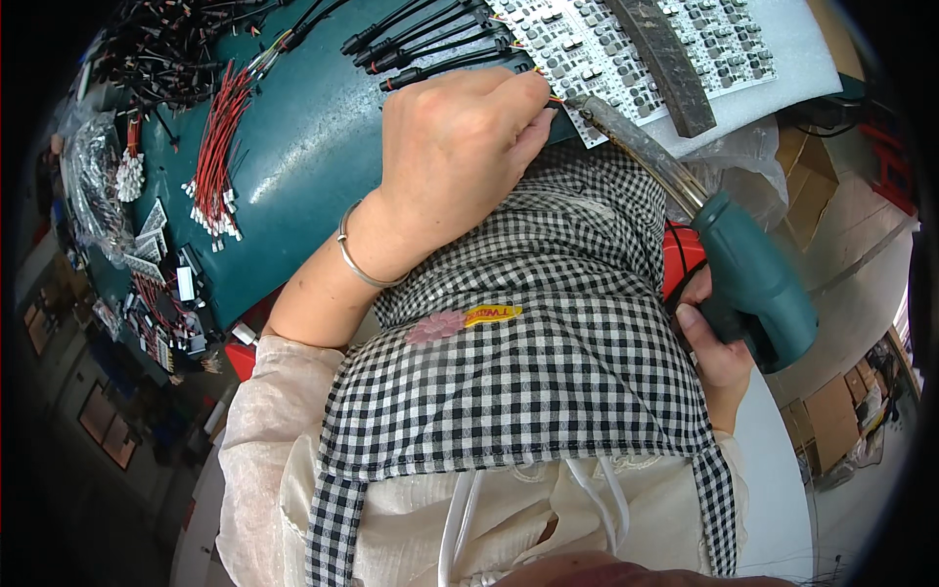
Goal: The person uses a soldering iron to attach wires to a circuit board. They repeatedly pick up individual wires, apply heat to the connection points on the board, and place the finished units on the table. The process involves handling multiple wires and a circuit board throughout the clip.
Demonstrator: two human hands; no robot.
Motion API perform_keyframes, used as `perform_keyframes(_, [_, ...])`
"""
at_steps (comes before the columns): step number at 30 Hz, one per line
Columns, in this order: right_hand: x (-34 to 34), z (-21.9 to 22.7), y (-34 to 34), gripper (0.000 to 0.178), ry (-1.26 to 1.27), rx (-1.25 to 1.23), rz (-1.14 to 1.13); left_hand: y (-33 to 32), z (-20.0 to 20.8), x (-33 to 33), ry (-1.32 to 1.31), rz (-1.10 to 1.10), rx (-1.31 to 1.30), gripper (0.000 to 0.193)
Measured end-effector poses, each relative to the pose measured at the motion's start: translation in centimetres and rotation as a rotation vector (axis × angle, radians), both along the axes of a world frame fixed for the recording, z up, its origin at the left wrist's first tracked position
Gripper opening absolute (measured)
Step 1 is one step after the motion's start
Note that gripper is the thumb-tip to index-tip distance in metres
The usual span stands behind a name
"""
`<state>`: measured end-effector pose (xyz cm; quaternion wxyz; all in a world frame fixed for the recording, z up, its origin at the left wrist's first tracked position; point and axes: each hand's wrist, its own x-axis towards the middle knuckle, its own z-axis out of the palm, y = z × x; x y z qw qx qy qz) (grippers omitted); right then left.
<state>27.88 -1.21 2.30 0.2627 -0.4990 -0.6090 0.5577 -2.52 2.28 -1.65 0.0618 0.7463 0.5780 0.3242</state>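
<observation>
Gripping one soldering gun (758,279), right hand (716,350); one left hand (455,147) near its tip (587,109).

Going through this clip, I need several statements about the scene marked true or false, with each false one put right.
1. The left hand has its fingers drawn together near the edge of the white circuit board. True.
2. The right hand is empty. False: it grips a green-handled soldering tool.
3. A dark bar lies across the circuit board. True.
4. The red wires lie right of the circuit board. False: they lie left of it, on the green mat.
5. A bracelet circles the left wrist. True.
6. The apron is plain red. False: it is black-and-white checked.
</observation>
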Motion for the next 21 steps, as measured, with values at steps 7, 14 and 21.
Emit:
perform_keyframes(7, [-2.3,1.4,1.3,0.058,0.313,-0.084,-0.209,0.2,-0.1,0.0,-0.005,-0.007,0.013,0.017])
perform_keyframes(14, [-1.8,0.9,1.6,0.067,0.328,-0.057,-0.177,0.2,-0.1,0.0,0.011,-0.009,0.008,0.017])
perform_keyframes(21, [-1.7,0.7,1.6,0.067,0.332,-0.055,-0.181,0.1,0.3,0.0,0.014,0.003,-0.062,0.016])
